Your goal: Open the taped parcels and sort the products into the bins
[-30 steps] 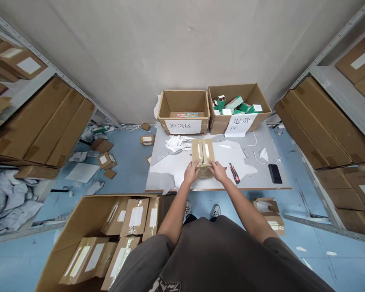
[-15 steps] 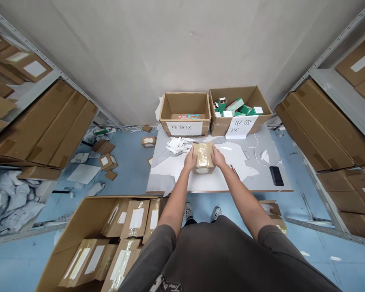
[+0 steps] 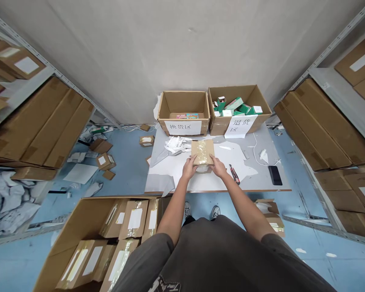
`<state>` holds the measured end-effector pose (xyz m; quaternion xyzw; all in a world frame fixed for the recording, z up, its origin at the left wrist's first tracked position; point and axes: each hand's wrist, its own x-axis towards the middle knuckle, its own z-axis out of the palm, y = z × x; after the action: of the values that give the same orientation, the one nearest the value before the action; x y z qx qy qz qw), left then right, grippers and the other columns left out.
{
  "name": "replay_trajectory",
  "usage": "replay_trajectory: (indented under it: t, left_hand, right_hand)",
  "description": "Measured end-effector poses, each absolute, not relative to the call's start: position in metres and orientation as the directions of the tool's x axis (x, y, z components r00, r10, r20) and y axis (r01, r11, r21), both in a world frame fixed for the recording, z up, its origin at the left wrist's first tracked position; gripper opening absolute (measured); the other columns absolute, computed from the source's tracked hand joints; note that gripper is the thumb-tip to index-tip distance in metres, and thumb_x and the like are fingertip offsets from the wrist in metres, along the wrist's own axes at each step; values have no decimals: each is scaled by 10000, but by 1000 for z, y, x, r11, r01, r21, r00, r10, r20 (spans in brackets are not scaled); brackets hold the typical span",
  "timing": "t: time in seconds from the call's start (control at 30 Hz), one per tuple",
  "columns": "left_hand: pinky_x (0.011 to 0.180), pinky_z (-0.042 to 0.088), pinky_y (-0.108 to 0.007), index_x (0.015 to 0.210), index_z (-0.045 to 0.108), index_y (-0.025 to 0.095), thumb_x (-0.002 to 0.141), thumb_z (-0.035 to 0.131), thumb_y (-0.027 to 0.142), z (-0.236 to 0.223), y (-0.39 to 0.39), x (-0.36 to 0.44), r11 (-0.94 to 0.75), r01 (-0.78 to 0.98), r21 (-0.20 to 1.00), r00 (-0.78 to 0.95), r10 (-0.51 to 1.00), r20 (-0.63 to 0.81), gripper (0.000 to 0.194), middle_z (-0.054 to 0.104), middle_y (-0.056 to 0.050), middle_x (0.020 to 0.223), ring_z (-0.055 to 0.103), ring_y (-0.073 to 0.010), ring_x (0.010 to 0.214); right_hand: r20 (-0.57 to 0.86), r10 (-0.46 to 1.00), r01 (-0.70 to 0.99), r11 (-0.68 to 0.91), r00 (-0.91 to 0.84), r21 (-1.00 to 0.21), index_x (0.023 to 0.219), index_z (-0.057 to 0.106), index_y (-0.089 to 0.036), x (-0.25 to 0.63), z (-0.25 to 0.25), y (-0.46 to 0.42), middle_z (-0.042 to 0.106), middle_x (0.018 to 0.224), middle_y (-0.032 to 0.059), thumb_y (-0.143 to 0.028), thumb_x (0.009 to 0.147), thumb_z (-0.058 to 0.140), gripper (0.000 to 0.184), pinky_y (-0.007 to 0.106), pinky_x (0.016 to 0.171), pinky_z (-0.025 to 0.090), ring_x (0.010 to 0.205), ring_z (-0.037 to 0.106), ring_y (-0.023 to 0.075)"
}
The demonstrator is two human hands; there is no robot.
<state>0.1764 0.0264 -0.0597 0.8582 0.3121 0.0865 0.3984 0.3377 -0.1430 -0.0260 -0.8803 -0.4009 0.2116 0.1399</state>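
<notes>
A small taped cardboard box [image 3: 202, 151] is between my two hands, over the white paper on the table. Shiny clear tape runs down its top face. My left hand [image 3: 189, 166] grips the near left corner, and my right hand [image 3: 217, 165] grips the near right corner. To the right of my right hand lies a red and black utility knife [image 3: 234, 174]. A heap of crumpled white paper or plastic [image 3: 178, 144] sits left of the box.
At the table's back stand two open cartons with handwritten signs: the left carton [image 3: 183, 106] holds small colourful packs, the right carton [image 3: 218, 128] green-and-white boxes. A phone [image 3: 275, 175] lies at right. A large carton [image 3: 69, 227] of taped parcels stands at lower left. Shelves flank both sides.
The box has turned in my hands, so more of its taped top shows. My hands have shifted to its near corners, and the utility knife is now in fuller view.
</notes>
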Motion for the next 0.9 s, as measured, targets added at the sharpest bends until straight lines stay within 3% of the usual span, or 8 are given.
replay_trajectory:
  t: [0.2,0.33,0.43,0.57,0.73,0.9]
  left_hand:
    - [1040,538,-401,1605,526,312,966,745,420,-20,48,184,-525,446,725,773,634,-18,683,690,-105,1366,710,-280,1072]
    - [1058,528,-423,1657,450,299,942,762,442,-27,59,207,-404,510,759,721,682,-122,793,714,-102,1420,705,-315,1171]
    - [1084,524,-429,1736,304,254,948,716,373,-52,62,221,-274,481,833,712,676,-188,897,735,-112,1399,709,-292,1185]
    - [1173,467,-419,1772,158,183,941,680,335,-84,53,226,-197,464,863,711,665,-231,993,616,-156,1579,624,-291,1386]
    - [1193,431,-491,1764,182,158,1005,607,405,-102,38,212,-141,632,762,598,715,-363,904,524,-230,1648,562,-363,1474]
    - [1243,391,-468,1718,326,160,928,699,399,-104,34,194,-180,526,831,695,654,-298,906,458,-206,1704,463,-350,1561]
  right_hand:
    - [-160,820,690,-553,549,-467,1662,397,-232,363,-3,-136,678,1440,141,-401,1092,525,608,354,1005,503,1217,682,292]
    - [-238,768,632,-629,595,-452,1647,381,-186,378,-2,-115,727,1375,163,-427,1098,483,608,375,968,514,1158,712,316]
    - [-270,712,581,-691,648,-429,1689,308,-153,386,-17,-96,734,1343,184,-389,1108,425,638,384,987,511,1150,716,316]
    - [-282,670,537,-729,687,-425,1756,172,-172,387,-43,-84,687,1407,188,-335,1119,363,685,362,1007,507,1152,707,283]
    - [-386,715,587,-699,583,-408,1747,255,-214,365,-66,-96,650,1456,170,-334,1129,372,641,334,1036,492,1190,687,253]
    - [-358,719,569,-692,595,-444,1735,301,-184,347,-77,-118,678,1419,183,-367,1127,364,638,341,1031,504,1195,702,262]
